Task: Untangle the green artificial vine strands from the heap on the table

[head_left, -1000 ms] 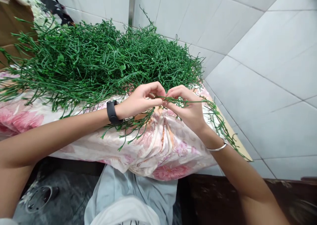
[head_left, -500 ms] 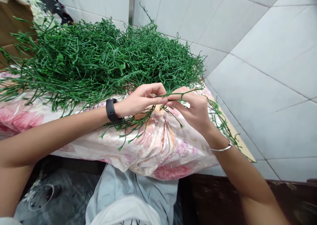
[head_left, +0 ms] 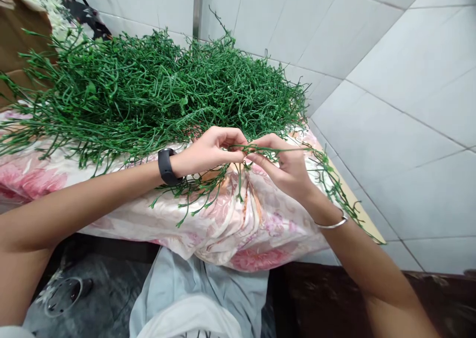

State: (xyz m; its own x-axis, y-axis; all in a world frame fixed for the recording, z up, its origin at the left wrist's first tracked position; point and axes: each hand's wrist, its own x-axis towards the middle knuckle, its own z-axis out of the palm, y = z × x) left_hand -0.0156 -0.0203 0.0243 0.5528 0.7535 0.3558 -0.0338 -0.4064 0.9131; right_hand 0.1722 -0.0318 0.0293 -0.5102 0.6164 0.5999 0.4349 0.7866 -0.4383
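Observation:
My left hand (head_left: 211,149), with a black band on its wrist, pinches a thin green artificial stem (head_left: 262,150) between thumb and fingers. From the other side my right hand (head_left: 286,167), wearing a silver bangle, grips the same stem, and the fingertips of both hands almost meet. One branch of green stem (head_left: 240,184) hangs below the fingertips. Several loose stems (head_left: 201,194) lie on the cloth under my left hand. Just behind the hands rises a big heap of green stems (head_left: 156,85). Part of the held stem is hidden by the fingers.
A flowered cloth (head_left: 260,256) covers the table, its wooden edge (head_left: 366,226) bare at the right. More stems (head_left: 332,184) lie along that edge. At the far left stand a cardboard box (head_left: 26,35) and white flowers (head_left: 61,18). Tiled walls (head_left: 401,100) close off the back and right.
The held stem has turned: its right end now lies flatter, and a branch that slanted right now hangs straight down. My right hand has shifted slightly left.

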